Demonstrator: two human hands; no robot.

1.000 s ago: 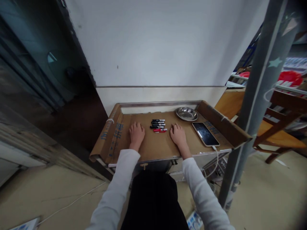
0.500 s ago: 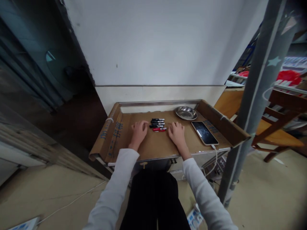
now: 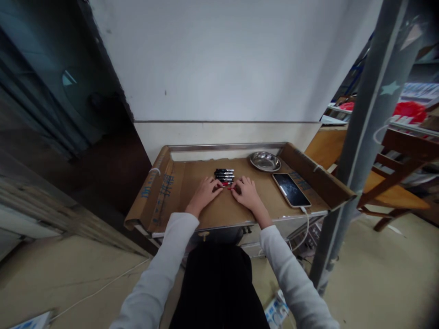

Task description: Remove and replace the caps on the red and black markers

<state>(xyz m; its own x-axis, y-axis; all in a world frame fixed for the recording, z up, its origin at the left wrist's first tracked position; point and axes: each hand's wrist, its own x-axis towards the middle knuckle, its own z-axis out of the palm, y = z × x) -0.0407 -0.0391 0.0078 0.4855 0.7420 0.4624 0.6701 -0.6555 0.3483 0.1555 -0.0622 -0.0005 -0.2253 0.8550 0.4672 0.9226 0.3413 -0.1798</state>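
Note:
Several black pens [image 3: 224, 174] lie side by side in a row on the cardboard-covered table [image 3: 192, 214]. At the near end of the row are red pens [image 3: 225, 183], partly hidden by my fingers. My left hand [image 3: 206, 193] has thumb and fingertips closed at the left end of the nearest red pen. On the opposite side, my right hand [image 3: 246, 193] pinches at that pen's right end, where a bit of red shows by the fingertips. Both wrists come in low over the front of the table.
A round steel dish [image 3: 265, 161] stands at the back right. In front of it lies a phone [image 3: 291, 189] with a white charging cable [image 3: 307, 230] hanging over the front edge. Cardboard side walls [image 3: 317, 176] border the table. A grey post [image 3: 355, 151] rises at right, near a wooden chair [image 3: 394, 183].
Both hands have moved inward from either side of the pens to the near red pens. Their fingers have closed at its ends. The dish and phone have stayed put.

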